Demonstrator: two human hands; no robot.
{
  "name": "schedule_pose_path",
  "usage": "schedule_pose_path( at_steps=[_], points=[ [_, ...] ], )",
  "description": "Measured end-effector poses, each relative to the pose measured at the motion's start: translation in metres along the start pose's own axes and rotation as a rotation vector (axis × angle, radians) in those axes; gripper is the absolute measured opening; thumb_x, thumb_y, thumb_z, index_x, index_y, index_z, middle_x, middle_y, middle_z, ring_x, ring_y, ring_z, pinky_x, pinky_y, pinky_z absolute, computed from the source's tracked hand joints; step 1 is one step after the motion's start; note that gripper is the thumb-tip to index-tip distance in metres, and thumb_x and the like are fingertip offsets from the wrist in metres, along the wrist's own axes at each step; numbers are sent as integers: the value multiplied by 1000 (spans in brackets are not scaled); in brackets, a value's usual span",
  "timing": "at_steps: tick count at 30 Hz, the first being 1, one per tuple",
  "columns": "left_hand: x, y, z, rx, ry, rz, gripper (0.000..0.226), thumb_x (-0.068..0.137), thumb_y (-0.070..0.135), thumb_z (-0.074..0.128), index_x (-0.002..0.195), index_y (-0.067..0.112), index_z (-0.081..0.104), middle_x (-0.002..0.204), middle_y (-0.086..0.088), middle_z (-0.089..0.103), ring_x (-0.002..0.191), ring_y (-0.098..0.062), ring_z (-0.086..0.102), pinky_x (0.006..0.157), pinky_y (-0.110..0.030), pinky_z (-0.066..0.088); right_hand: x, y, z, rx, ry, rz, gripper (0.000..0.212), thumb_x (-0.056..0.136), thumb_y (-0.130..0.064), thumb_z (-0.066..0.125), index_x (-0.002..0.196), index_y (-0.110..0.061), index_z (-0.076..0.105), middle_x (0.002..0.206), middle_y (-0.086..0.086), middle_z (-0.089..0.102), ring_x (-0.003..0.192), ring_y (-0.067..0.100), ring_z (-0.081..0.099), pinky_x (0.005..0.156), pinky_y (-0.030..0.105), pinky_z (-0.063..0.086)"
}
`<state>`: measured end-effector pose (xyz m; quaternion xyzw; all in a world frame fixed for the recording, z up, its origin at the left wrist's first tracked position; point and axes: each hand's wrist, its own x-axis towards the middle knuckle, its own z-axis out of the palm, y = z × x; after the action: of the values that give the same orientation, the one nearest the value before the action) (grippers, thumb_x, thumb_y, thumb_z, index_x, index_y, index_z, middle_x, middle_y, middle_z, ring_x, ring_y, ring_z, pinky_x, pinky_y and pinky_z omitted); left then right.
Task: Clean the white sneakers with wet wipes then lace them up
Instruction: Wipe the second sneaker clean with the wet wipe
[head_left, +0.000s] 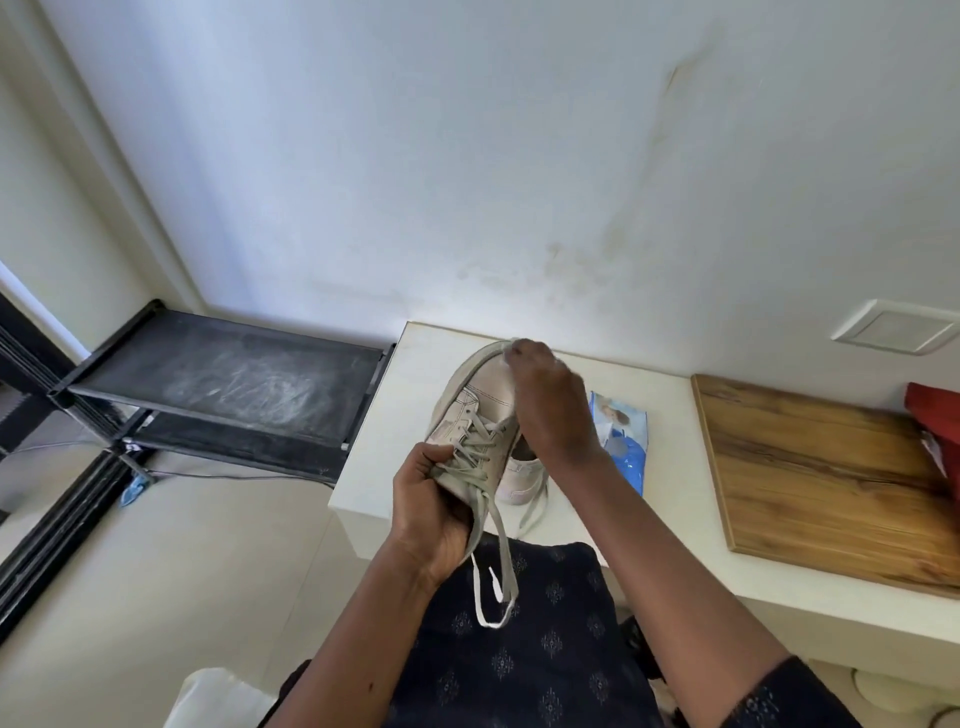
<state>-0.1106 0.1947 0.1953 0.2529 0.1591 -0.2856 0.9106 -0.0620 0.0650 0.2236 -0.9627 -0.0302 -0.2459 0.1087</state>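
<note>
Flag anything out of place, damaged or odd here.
Nothing spilled or broken. Laces of the sneaker gripped by the left hand dangle untied while the right hand presses a wet wipe to its toe; brownish stains mark the wall; the black shelf looks dusty.

A white table (670, 415) stands against the stained wall. A wooden board (821, 467) lies on its right part, with something red (935, 415) at the board's far right edge. A dusty black rack (228, 379) stands just left of the table. A white wall plate (896, 326) sits above the table's right end.
</note>
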Motion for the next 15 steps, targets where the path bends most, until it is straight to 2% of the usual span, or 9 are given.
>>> schedule_pose_path(
  at_steps=[2,4,6,8,10,12,15],
  points=[
    [0,-1,1,29,-17,32,36,70,15,39,46,4,64,56,-8,62,46,-16,59,47,-19,48,-19,-6,5,-6,-4,-100,27,68,14,63,91,0,68,99,13,66,78,30,68,56,31,55],
    [3,-1,-2,36,-25,50,33,70,14,40,60,3,70,72,-12,67,61,-19,64,64,-23,52,-34,-13,8,20,-70,-175,22,68,12,67,86,0,68,98,11,67,72,29,69,50,32,55],
    [3,-1,-5,30,-6,54,35,70,14,42,84,-1,70,88,-14,69,77,-21,64,79,-25,45,-36,-10,8,46,-82,-231,21,71,6,60,89,-1,70,99,8,69,74,27,70,51,33,57],
    [3,-4,-6,46,12,48,43,68,15,44,97,-2,70,103,-17,67,94,-24,59,86,-26,38,-30,-1,5,1,-35,-233,28,72,0,52,92,-2,71,100,6,70,76,24,70,51,30,55],
    [4,-8,-3,85,15,43,41,67,14,44,92,0,74,108,-18,66,100,-25,55,86,-27,36,-21,4,2,-2,32,-156,35,75,1,41,93,-1,71,100,8,69,75,26,69,54,29,55],
    [2,-11,2,104,21,38,38,63,14,46,88,-1,71,102,-17,67,90,-23,59,82,-26,39,-12,2,5,47,73,-73,31,73,6,44,89,2,70,99,13,68,85,29,68,62,33,56],
    [4,-10,-3,176,110,10,31,55,13,52,84,4,56,85,-10,61,65,-14,48,52,-18,41,-9,-11,12,140,74,9,23,65,15,64,83,2,70,95,12,70,86,27,68,61,31,57]
  ],
)
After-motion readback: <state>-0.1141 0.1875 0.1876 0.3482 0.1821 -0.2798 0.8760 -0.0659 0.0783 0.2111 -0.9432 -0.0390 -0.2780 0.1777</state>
